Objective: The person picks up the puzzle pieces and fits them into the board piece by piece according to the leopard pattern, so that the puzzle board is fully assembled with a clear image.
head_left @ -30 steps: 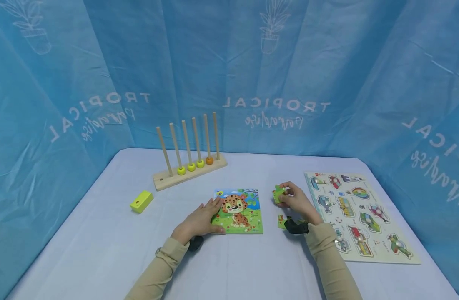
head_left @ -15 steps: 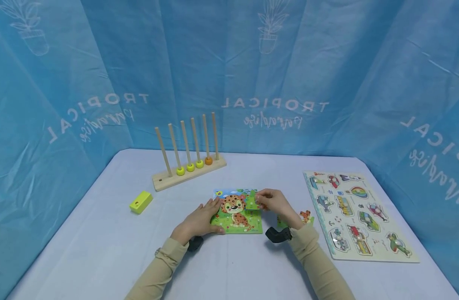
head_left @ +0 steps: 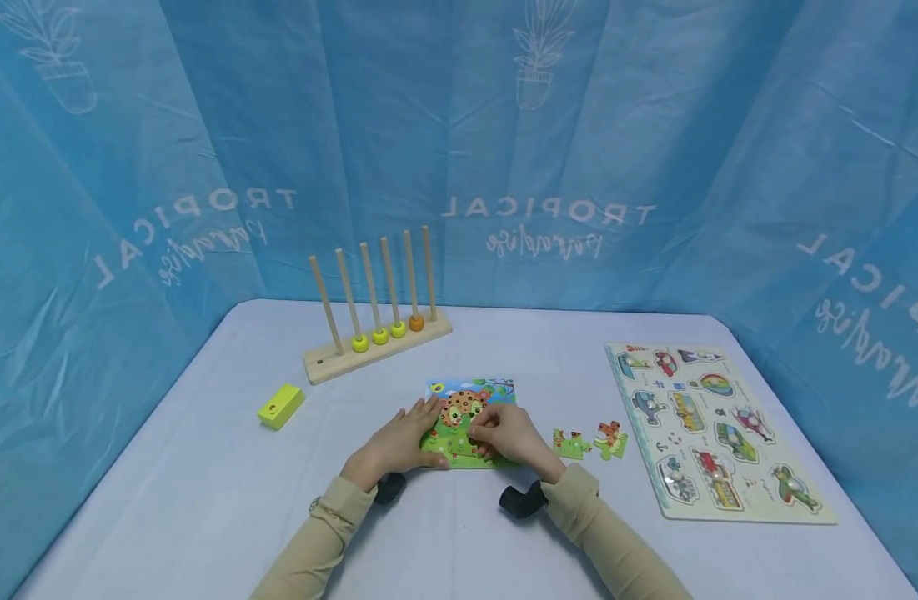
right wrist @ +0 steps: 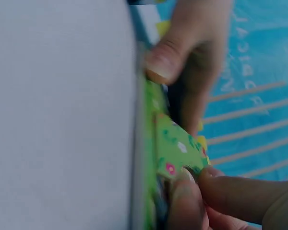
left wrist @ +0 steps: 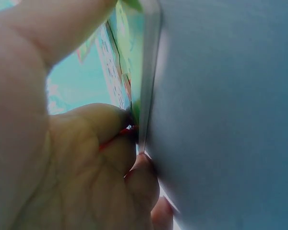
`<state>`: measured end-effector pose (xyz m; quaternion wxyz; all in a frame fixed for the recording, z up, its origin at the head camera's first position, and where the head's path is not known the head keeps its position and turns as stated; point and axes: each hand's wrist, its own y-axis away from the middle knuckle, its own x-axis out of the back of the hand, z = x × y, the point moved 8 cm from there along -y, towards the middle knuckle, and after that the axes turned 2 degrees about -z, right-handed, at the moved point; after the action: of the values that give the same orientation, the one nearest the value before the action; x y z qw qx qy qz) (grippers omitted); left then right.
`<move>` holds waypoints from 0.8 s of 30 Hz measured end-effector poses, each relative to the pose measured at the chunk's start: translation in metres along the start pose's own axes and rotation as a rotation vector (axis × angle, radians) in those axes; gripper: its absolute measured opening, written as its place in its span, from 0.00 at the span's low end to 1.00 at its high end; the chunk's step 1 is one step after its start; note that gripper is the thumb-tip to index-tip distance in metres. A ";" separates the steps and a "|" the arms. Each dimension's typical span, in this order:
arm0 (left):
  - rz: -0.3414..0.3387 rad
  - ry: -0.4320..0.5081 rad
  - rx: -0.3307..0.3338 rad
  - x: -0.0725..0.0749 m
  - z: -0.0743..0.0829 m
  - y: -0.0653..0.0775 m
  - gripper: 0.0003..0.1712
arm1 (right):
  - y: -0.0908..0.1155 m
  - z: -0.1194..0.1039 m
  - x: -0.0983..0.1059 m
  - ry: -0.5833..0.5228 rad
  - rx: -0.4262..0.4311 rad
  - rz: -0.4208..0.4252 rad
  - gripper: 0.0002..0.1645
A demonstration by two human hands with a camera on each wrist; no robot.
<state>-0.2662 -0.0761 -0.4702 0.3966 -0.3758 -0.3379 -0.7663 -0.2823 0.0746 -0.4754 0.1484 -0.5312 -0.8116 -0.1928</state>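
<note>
A square jigsaw puzzle board [head_left: 504,392] with a leopard picture lies on the table in the head view. My left hand [head_left: 394,442] rests on its left side, fingers extended over the top and the thumb near the lower corner. Over the board's middle, my right hand [head_left: 511,435] pinches a green puzzle piece [right wrist: 180,146] with flowers between thumb and fingertips. The right wrist view shows that piece tilted against the board's face, and my fingers cover part of it. Two loose puzzle pieces, one green [head_left: 569,445] and one with leopard spots [head_left: 612,439], lie right of the board.
A wooden peg stand [head_left: 376,348] with yellow and orange beads stands behind to the left. A yellow block [head_left: 282,406] lies at the left. On the right is a large vehicle peg puzzle [head_left: 717,442]. Blue curtains [head_left: 459,150] surround the white table [head_left: 203,500].
My right hand has carried the green piece left from beside the board, over its right part, to the middle. The loose pieces are now uncovered. My left hand stays in place.
</note>
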 end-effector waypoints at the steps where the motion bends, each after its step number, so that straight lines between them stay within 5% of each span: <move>1: -0.001 -0.001 0.001 -0.001 -0.001 0.000 0.55 | 0.000 -0.003 -0.002 0.048 0.024 0.013 0.06; 8: -0.005 0.003 -0.006 -0.001 -0.001 0.000 0.55 | -0.003 -0.022 -0.018 0.364 0.124 0.123 0.07; 14: -0.007 0.015 -0.010 0.001 0.000 0.001 0.54 | -0.009 -0.024 -0.024 0.432 0.116 0.148 0.10; 24: -0.005 0.015 -0.004 0.000 0.000 0.000 0.55 | -0.005 -0.013 -0.001 0.119 0.075 0.021 0.09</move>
<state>-0.2659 -0.0760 -0.4698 0.3966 -0.3701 -0.3344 -0.7707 -0.2866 0.0661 -0.4654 0.2184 -0.5213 -0.8023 -0.1919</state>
